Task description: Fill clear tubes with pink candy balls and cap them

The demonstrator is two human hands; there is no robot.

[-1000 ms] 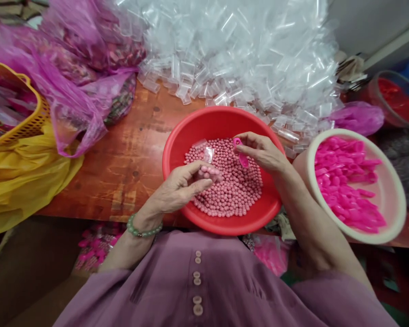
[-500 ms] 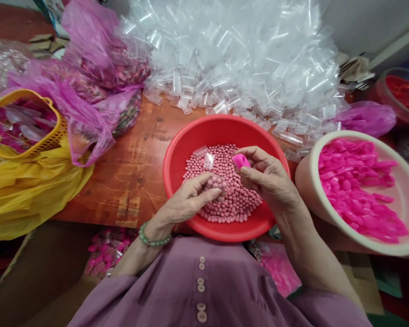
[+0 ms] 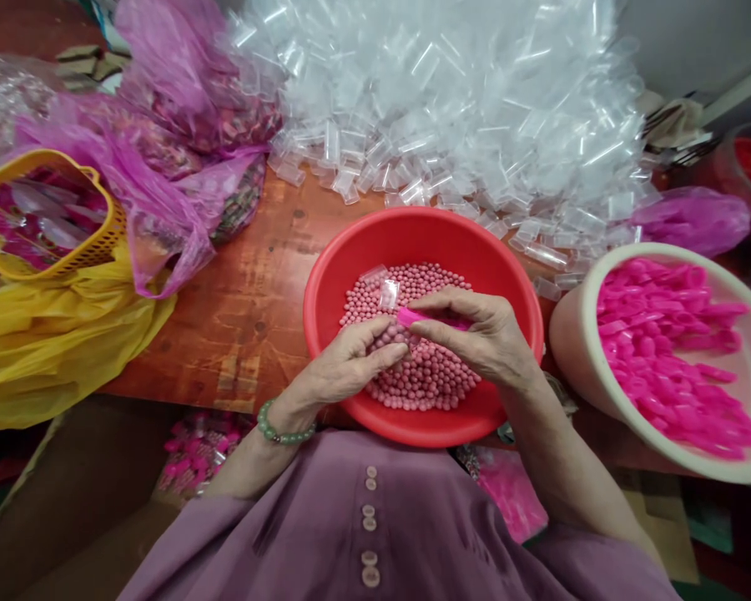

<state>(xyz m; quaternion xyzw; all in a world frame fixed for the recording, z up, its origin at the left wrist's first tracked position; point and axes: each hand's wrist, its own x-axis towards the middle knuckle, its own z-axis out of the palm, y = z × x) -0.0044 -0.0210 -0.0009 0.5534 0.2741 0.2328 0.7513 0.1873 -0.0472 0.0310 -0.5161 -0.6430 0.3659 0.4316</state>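
Observation:
A red basin [image 3: 356, 250] on the wooden table holds a heap of small pink balls [image 3: 435, 380]. Over it, my left hand [image 3: 344, 367] pinches a small clear tube filled with pink balls [image 3: 393, 335]. My right hand [image 3: 485, 338] grips a bright pink cap [image 3: 413, 316] and presses its end against the tube's mouth, so both hands meet above the balls. Two empty clear tubes [image 3: 389, 293] lie on the balls just beyond my fingers.
A big pile of clear tubes [image 3: 451, 108] fills the far side. A cream bowl [image 3: 572, 321] of pink caps [image 3: 669, 342] stands at right. At left are a yellow basket [image 3: 100, 242], pink plastic bags [image 3: 156, 159] and a yellow bag [image 3: 56, 342].
My right hand has brought the pink cap left and down from above the balls to the mouth of the tube in my left hand. The view shifted slightly.

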